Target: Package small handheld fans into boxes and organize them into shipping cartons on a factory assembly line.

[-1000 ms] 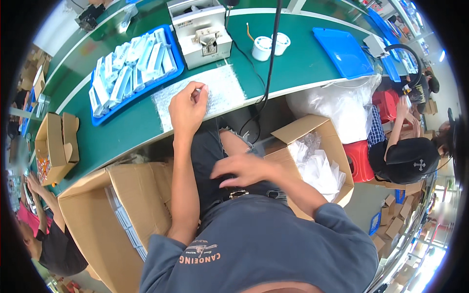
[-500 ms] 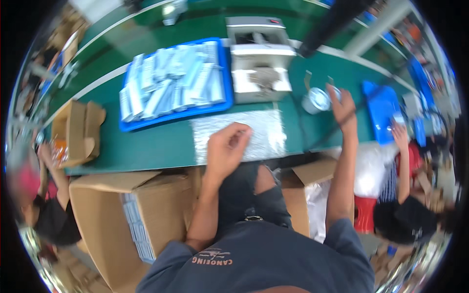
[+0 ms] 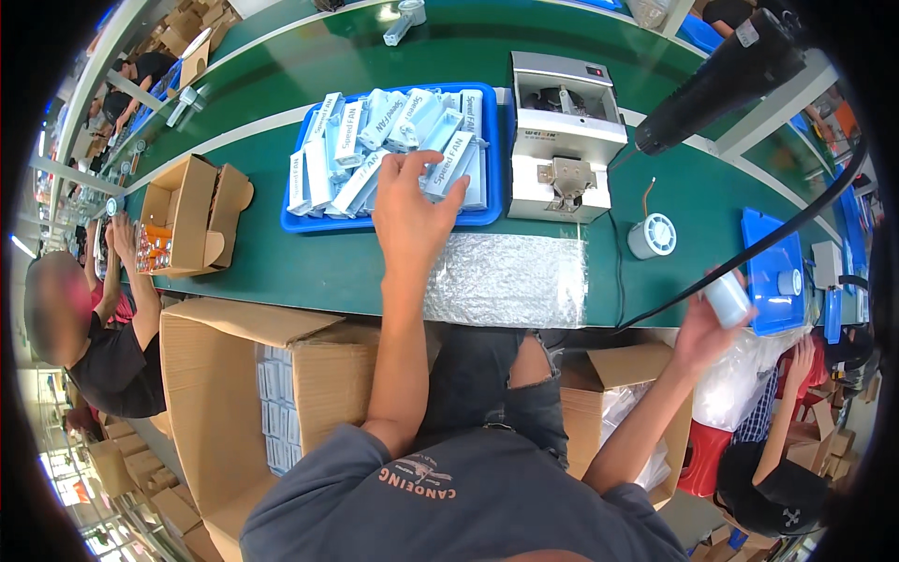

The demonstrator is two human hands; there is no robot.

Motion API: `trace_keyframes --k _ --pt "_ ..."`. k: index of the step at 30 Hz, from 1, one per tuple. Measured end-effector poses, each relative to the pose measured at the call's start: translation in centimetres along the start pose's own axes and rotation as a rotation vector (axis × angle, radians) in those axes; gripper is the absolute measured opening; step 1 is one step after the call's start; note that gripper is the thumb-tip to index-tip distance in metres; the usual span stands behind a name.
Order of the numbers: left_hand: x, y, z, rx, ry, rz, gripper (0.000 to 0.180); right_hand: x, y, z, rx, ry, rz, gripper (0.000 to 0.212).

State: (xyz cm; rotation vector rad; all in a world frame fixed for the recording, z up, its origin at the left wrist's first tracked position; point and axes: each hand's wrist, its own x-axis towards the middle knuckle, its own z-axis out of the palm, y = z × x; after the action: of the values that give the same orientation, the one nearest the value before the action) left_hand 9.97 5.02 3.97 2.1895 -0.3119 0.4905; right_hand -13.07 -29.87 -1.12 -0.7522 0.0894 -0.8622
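Observation:
At the front of the blue tray (image 3: 487,217), my left hand (image 3: 412,211) reaches over the slim pale-blue and white boxes (image 3: 348,131) heaped in it. Its fingers are spread and curved; whether the tips touch a box I cannot tell. My right hand (image 3: 698,339) is off to the right near the bench edge, closed around a pale-blue cylindrical part (image 3: 728,299). On the bench lies a similar round part (image 3: 653,236) with a vented white face and a thin copper-coloured strip sticking up.
A grey-white machine (image 3: 562,140) stands right of the tray, behind a bubble-wrap sheet (image 3: 506,281). A black cable (image 3: 777,245) crosses the right side. Open cartons (image 3: 220,412) stand below the bench. Co-workers sit left and right; a blue tray (image 3: 763,229) lies far right.
My left hand has moved from above the bubble wrap forward to the box tray. My right hand has taken one round part and drawn it back to the right. The view has shifted.

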Motion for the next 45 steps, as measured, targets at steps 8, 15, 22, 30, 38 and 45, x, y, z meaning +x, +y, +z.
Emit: trace_keyframes --k 8,15,22,30,38,45 --pt "-0.5 -0.8 0.8 -0.031 0.142 0.011 0.014 -7.8 1.6 10.6 0.113 -0.637 0.355 0.066" --pt "-3.0 -1.2 0.8 -0.275 0.232 -0.037 0.008 -7.2 10.6 14.9 -0.630 -0.440 0.168 0.019" --pt "-5.4 1.3 -0.2 -0.771 0.042 -0.099 0.011 -6.9 11.5 16.4 -0.877 -0.459 -0.051 0.020" --pt "-5.8 1.9 1.0 -1.046 -0.214 -0.273 0.014 -5.8 12.6 16.2 -0.874 -0.378 0.120 0.026" --pt "-4.9 2.2 -0.5 -0.948 -0.187 -0.236 0.013 -4.6 12.5 17.5 -0.921 -0.485 0.065 0.030" --pt "-6.0 1.2 0.5 -1.038 -0.304 -0.208 0.019 -5.7 11.8 15.5 -1.052 -0.434 -0.209 0.024"
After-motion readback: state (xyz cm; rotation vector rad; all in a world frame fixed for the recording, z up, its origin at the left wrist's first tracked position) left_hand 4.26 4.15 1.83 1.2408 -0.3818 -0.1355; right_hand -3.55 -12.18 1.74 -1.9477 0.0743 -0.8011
